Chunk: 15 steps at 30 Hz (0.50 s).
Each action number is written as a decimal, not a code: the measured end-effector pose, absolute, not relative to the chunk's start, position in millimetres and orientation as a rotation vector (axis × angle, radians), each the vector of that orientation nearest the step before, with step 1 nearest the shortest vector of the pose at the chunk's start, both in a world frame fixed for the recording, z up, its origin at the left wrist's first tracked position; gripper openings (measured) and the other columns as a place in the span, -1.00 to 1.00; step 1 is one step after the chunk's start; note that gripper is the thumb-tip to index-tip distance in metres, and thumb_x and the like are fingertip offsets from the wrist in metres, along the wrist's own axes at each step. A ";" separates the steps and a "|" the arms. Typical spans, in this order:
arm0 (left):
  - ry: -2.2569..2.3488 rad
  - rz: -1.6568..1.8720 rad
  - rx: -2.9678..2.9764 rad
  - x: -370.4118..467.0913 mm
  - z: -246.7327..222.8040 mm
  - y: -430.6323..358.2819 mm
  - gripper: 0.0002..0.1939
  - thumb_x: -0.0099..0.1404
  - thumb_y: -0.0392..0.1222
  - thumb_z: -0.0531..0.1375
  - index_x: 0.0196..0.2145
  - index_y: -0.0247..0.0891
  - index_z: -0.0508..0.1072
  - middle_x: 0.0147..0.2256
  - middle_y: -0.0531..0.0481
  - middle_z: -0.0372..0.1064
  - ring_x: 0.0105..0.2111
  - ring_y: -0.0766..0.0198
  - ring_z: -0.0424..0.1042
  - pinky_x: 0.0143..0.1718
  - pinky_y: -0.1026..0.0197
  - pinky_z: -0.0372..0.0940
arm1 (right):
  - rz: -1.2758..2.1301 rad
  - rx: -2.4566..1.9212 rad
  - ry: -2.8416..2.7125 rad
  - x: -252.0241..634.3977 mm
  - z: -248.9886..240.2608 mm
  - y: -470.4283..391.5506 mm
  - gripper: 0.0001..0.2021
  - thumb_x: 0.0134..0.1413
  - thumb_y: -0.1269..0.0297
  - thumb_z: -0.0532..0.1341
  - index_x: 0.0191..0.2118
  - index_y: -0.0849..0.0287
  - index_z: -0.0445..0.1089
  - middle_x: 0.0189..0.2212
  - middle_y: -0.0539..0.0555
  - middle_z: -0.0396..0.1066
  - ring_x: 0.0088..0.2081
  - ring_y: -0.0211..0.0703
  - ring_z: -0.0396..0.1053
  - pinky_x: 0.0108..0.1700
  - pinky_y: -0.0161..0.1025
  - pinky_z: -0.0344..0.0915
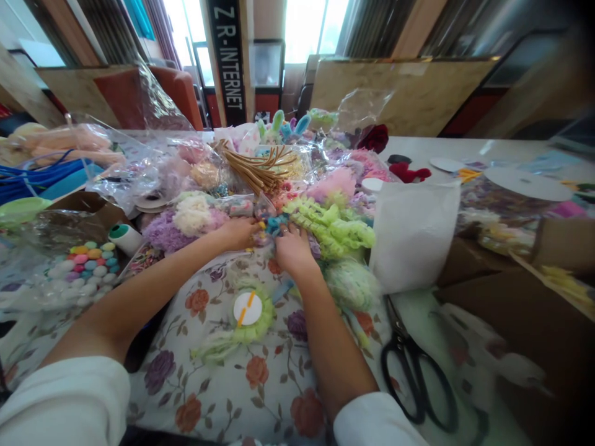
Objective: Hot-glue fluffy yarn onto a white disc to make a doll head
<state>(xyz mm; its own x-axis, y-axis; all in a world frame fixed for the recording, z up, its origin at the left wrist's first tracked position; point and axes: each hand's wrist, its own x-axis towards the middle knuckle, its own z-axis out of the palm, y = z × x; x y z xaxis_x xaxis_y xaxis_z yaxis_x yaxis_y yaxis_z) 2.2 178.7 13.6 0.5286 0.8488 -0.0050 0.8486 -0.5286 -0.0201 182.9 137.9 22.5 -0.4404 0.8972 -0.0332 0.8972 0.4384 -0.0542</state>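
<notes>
My left hand [242, 234] reaches into a heap of craft materials, its fingertips at small yellow and blue pieces; its grip is too blurred to make out. Just right of it, my right hand [294, 249] lies palm down with fingers stretched out over small blue fuzzy pieces [276, 223]. Lime-green ruffled trim [334, 229] touches the right hand's far side. Between my forearms, on the flowered cloth [204, 378], lies a green yarn ring with a white disc [248, 308] crossed by an orange strip. A pale green tuft trails from it.
Black-handled scissors [413, 365] and a white glue gun [488, 353] lie right, beside a cardboard box [520, 316]. A white sheet [413, 235] stands upright there. Pompoms in a bag [86, 269] and a thread spool [125, 238] are left. Brown stems [255, 167] lie behind.
</notes>
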 end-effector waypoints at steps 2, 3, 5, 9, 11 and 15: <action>-1.611 -0.014 -2.670 -9.7 12.9 179.4 -0.62 0.19 -0.31 0.14 -0.02 -0.21 0.47 -0.09 -0.19 0.48 -0.13 0.03 0.49 -0.15 0.13 0.33 | 0.093 -1.689 -2.636 190.2 23.5 140.5 -0.65 0.17 0.38 0.10 -0.01 0.34 0.50 0.28 0.37 0.16 0.31 0.26 0.03 0.27 0.11 0.02; -1.648 -0.045 -2.637 -16.5 14.7 179.5 -0.62 0.19 -0.36 0.09 -0.04 -0.24 0.48 -0.09 -0.20 0.48 -0.12 0.03 0.49 -0.15 0.13 0.33 | 0.097 -1.700 -2.617 194.2 24.9 141.8 -0.65 0.19 0.37 0.09 -0.01 0.33 0.50 0.28 0.36 0.16 0.31 0.24 0.04 0.26 0.07 0.05; -1.714 -0.152 -2.566 -28.9 21.3 179.8 -0.59 0.18 -0.40 0.03 -0.04 -0.26 0.47 -0.07 -0.21 0.46 -0.09 0.04 0.47 -0.14 0.13 0.32 | 0.123 -1.711 -2.592 200.7 28.2 144.0 -0.66 0.21 0.36 0.07 -0.02 0.31 0.51 0.27 0.33 0.18 0.29 0.19 0.08 0.23 -0.03 0.11; -1.825 -0.391 -2.440 -41.5 31.8 182.5 -0.68 0.18 -0.37 0.02 -0.19 -0.32 0.49 -0.20 -0.21 0.46 -0.14 0.03 0.46 -0.10 0.10 0.32 | 0.183 -1.688 -2.587 205.2 32.7 145.1 -0.69 0.18 0.40 0.09 -0.06 0.32 0.52 0.23 0.35 0.24 0.23 0.18 0.19 0.20 -0.06 0.17; -1.841 -0.409 -2.428 -41.2 31.3 183.2 -0.70 0.18 -0.36 0.00 -0.22 -0.34 0.49 -0.21 -0.23 0.45 -0.15 0.02 0.45 -0.10 0.07 0.32 | 0.202 -1.677 -2.588 206.4 33.7 145.1 -0.69 0.17 0.44 0.09 -0.07 0.32 0.53 0.19 0.35 0.29 0.19 0.18 0.24 0.17 -0.07 0.20; -1.797 -0.395 -2.510 -30.2 25.5 177.0 -0.62 0.15 -0.40 0.02 -0.12 -0.28 0.48 -0.05 -0.18 0.43 -0.05 0.06 0.42 -0.01 0.09 0.31 | 0.220 -1.700 -2.569 213.8 35.0 147.8 -0.66 0.13 0.53 0.06 -0.08 0.35 0.52 0.05 0.39 0.41 0.05 0.13 0.39 0.05 -0.13 0.29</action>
<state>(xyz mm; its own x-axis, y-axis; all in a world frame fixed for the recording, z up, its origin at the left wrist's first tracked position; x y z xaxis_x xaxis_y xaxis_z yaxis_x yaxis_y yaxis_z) -30.2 177.0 25.5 0.3008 0.9275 0.2219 0.9350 -0.3326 0.1228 213.8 147.8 35.0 -0.3931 0.9189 -0.0345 0.9113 0.3843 -0.1476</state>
